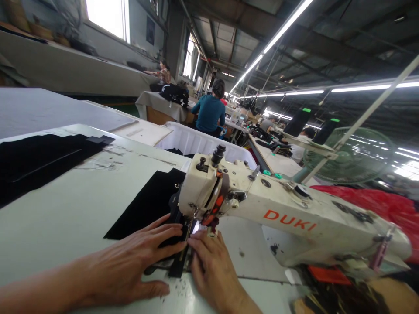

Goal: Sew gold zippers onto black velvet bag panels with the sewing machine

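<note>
A white sewing machine (242,192) with orange lettering stands before me. Under its needle area runs a piece of black fabric (147,200), which spreads to the left across the table; a narrow black strip (176,266) of it reaches toward me. My left hand (140,253) lies on the fabric with fingers stretched toward the presser foot and thumb spread on the table. On the other side of the strip, my right hand (211,259) has its fingers bent together at the strip's edge beside the needle. The fingertips' exact grip is hidden.
More black fabric pieces (42,161) lie on the table at the left. Behind the machine is a white plastic bin (206,144). A green fan (350,155), thread cones (297,122) and red sheeting (369,205) are at the right. A person in a blue top (209,111) sits further back.
</note>
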`<action>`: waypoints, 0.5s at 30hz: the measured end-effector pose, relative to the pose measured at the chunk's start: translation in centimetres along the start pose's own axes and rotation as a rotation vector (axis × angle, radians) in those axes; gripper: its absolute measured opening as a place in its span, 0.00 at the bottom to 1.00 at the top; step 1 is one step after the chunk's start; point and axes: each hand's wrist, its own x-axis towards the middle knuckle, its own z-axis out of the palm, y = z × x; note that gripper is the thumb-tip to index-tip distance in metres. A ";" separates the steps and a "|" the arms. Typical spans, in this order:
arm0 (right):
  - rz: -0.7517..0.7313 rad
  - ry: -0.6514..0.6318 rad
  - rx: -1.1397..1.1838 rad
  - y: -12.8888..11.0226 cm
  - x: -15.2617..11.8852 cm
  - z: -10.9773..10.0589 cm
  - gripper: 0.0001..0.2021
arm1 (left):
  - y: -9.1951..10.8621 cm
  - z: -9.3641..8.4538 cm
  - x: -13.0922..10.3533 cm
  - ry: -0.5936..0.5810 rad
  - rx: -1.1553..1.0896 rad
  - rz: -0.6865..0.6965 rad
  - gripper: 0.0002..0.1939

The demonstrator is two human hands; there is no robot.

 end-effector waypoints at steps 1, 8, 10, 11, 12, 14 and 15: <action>0.011 0.004 -0.009 0.1 -0.1 0.2 0.20 | -0.2 0.1 0.0 0.004 -0.008 -0.015 0.36; 0.089 -0.035 -0.078 0.8 -0.5 1.4 0.26 | -1.2 0.9 0.9 -0.015 0.017 -0.079 0.37; 0.107 -0.051 -0.086 0.8 -0.5 1.4 0.27 | -1.4 1.1 1.1 -0.022 0.040 -0.091 0.37; 0.114 -0.062 -0.085 0.8 -0.4 1.3 0.28 | -1.5 1.3 1.1 -0.024 0.048 -0.092 0.37; 0.117 -0.069 -0.084 0.8 -0.4 1.3 0.29 | -1.7 1.4 1.1 -0.018 0.052 -0.088 0.37; 0.122 -0.079 -0.086 0.7 -0.3 1.1 0.30 | -2.1 1.8 1.0 0.014 0.052 -0.069 0.38; 0.127 -0.082 -0.090 0.7 -0.2 1.1 0.31 | -2.3 2.1 1.0 0.036 0.044 -0.058 0.38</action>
